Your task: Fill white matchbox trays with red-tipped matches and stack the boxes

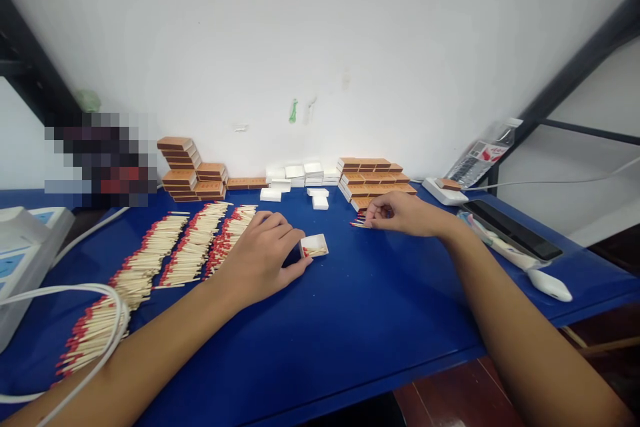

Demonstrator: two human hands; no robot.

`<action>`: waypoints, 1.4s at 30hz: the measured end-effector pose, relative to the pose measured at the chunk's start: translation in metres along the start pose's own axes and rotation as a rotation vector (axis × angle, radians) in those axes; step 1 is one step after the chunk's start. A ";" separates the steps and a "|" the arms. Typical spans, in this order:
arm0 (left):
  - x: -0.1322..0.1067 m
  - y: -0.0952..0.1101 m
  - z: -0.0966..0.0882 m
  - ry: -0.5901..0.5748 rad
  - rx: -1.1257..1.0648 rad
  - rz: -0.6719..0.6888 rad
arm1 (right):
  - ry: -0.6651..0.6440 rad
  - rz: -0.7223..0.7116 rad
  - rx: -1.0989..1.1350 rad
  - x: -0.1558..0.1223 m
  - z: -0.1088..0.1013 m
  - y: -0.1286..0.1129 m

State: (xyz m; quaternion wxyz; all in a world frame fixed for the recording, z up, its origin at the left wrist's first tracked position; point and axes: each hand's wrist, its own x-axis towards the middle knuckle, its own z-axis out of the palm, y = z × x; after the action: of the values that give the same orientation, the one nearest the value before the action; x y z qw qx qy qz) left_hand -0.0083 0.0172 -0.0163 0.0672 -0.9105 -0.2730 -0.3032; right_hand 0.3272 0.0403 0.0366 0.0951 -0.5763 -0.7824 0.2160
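Note:
My left hand (265, 250) rests on the blue table (360, 320), its thumb and fingers holding a small white open matchbox tray (315, 245) with a few matches inside. Further right, my right hand (400, 213) pinches a small bunch of red-tipped matches (360, 222) against the tabletop, just in front of a stack of brown matchboxes (373, 180). Long rows of loose matches (185, 250) lie to the left of my left hand.
More brown matchbox stacks (190, 173) and white inner trays (300, 177) line the wall. A white power strip (23, 253) and cable (75, 293) sit at left. At right lie a phone (515, 230), a white device (545, 280) and a plastic bottle (480, 157).

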 end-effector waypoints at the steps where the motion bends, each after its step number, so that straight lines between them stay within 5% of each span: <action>1: 0.000 0.000 0.000 -0.001 -0.001 0.001 | -0.014 0.002 -0.001 0.000 0.000 0.000; 17: 0.000 0.001 0.000 -0.003 -0.005 0.001 | -0.074 -0.037 -0.010 0.006 0.007 0.007; 26: 0.000 0.001 0.002 0.022 0.012 0.024 | 0.162 -0.290 0.170 -0.004 0.033 -0.053; 31: 0.000 0.002 0.003 0.019 0.002 0.022 | 0.146 -0.398 0.136 -0.001 0.060 -0.073; 36: -0.001 0.001 0.003 0.019 -0.005 0.020 | 0.217 -0.370 0.065 0.002 0.054 -0.060; 39: -0.001 0.001 0.003 0.014 -0.005 0.017 | 0.361 -0.216 -0.048 0.004 0.035 -0.035; 42: 0.000 0.001 0.003 0.008 0.001 0.012 | 0.324 -0.082 -0.137 0.008 0.020 -0.009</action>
State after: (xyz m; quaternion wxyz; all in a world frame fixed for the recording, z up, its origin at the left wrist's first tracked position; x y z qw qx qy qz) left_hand -0.0066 0.0174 -0.0190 0.0704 -0.9109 -0.2674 -0.3063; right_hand 0.3089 0.0412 0.0217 0.1892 -0.5762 -0.7927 0.0622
